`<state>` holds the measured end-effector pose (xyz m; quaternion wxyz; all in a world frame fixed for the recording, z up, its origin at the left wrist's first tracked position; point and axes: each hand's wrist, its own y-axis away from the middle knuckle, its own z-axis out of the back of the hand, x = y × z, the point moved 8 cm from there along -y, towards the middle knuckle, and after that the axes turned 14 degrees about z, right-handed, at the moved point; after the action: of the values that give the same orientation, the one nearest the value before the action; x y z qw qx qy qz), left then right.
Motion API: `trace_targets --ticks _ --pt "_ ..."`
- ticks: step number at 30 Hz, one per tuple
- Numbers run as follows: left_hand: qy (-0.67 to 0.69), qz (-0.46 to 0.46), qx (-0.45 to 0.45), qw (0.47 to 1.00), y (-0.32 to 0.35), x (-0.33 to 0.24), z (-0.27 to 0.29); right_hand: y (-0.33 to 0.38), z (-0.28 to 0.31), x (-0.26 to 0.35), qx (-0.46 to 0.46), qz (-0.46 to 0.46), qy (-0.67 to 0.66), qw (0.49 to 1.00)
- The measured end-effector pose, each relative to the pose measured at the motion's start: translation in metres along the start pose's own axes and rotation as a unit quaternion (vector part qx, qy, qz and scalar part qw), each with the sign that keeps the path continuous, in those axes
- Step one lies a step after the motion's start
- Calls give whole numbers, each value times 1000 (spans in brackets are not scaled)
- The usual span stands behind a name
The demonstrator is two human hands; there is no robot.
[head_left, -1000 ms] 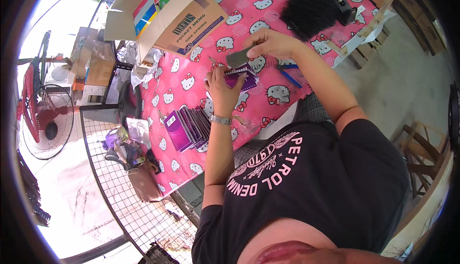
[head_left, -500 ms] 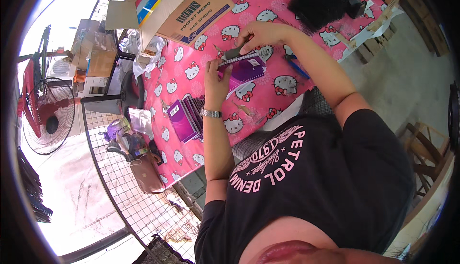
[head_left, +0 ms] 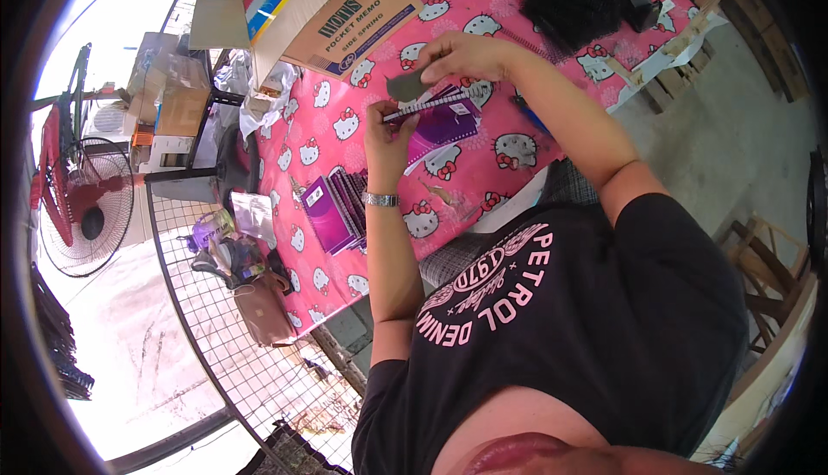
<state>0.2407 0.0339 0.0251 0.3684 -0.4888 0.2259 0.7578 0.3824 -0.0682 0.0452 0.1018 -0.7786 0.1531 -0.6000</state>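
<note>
Two-handed hold on a notebook, head view; 12 o'clock points away from the wearer's body. We see 1 purple notebook (head_left: 448, 126) on the pink tablecloth (head_left: 335, 154), its long axis running roughly from 8 to 2 o'clock. The left hand (head_left: 386, 134) is the nearer: its thumb and fingers pinch the notebook's upper edge at the 8 o'clock end, so that most of the cover lies at 3 o'clock from these fingertips. The right hand (head_left: 455, 55) has its thumb and fingers closed on a dark flat piece (head_left: 408, 87), which sits just beyond that upper edge; we cannot tell whether the 2 touch. From the right fingers, the notebook lies at about 6 o'clock. We note the surroundings: a stack of purple notebooks (head_left: 331, 216) at 7 o'clock from the left hand; and, from the right hand, a cardboard box (head_left: 366, 22) at 10 o'clock and a black bristly heap (head_left: 569, 9) at 2 o'clock.
</note>
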Motion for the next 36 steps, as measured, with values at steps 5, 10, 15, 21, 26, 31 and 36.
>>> trace_targets --ticks 5,10,15,21,26,31,36 --pt "2 26 12 1000 -2 6 2 -8 3 -6 25 -43 137 989" --pt "-29 77 5 997 -3 12 6 -20 35 -27 72 -32 420 904" --pt "82 48 -32 995 9 0 8 62 125 -66 -53 43 585 808" --pt "110 94 -117 982 30 34 25 188 24 -72 -134 -84 780 605" --pt "104 12 -176 979 38 12 20 172 3 -47 -192 -10 640 744" --pt "107 71 -148 981 32 32 20 79 -81 16 -107 162 570 798" --pt "60 46 -175 982 38 37 25 52 -109 13 -72 156 634 754"
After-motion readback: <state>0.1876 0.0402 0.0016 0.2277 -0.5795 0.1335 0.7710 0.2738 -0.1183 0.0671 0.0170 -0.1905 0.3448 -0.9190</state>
